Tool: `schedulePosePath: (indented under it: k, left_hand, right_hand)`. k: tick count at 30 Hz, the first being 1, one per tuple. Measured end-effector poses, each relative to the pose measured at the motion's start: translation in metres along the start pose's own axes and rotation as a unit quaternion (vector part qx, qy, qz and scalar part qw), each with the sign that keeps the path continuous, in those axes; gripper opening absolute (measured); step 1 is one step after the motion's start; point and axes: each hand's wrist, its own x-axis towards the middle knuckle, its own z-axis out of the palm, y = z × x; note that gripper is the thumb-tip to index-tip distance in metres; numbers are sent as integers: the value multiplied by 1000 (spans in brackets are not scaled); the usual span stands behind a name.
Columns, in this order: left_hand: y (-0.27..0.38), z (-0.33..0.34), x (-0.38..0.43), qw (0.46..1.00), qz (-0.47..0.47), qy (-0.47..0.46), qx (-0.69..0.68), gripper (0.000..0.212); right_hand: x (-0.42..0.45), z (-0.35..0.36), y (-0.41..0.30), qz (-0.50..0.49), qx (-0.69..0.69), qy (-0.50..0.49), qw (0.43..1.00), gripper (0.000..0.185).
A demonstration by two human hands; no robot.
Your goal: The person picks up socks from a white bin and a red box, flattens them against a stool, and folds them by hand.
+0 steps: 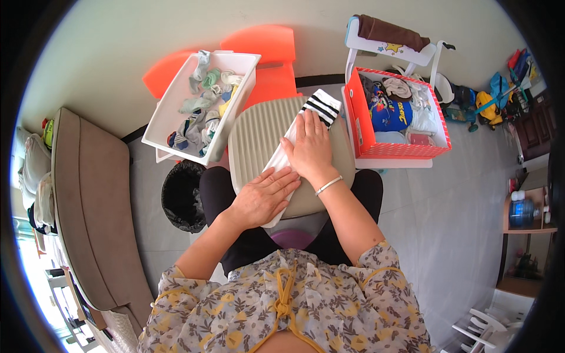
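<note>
A long white sock (323,105) with black stripes at its cuff lies flat and slanted across a beige ribbed stool top (256,132). My right hand (310,148) rests flat on its upper half, just below the stripes, thumb spread out to the side. Lower down, my left hand (267,198) lies palm down over the foot part, its fingers pointing up and to the right. The sock's toe shows past the left hand at the stool's near edge. Neither hand grips the fabric; both press on it from above.
At left, a white plastic bin (154,134) holds loose socks on orange chairs (269,48). A red box (366,148) of folded clothes sits at right, near a brown cloth (390,33) over a white chair back. A black-lined trash bin (181,198) stands by my left knee, beside a brown sofa (95,198).
</note>
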Motion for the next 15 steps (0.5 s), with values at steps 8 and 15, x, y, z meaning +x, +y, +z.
schedulePosePath:
  k: [8,15]
  left_hand:
    - [29,11,7,995,-89,-47,27,79]
    - [49,9,-2,994,-64,-84,39,80]
  right_hand:
    - [41,25,24,-74,-13,-10,997,76]
    - [47,26,26,-80,-9,-24,996,74]
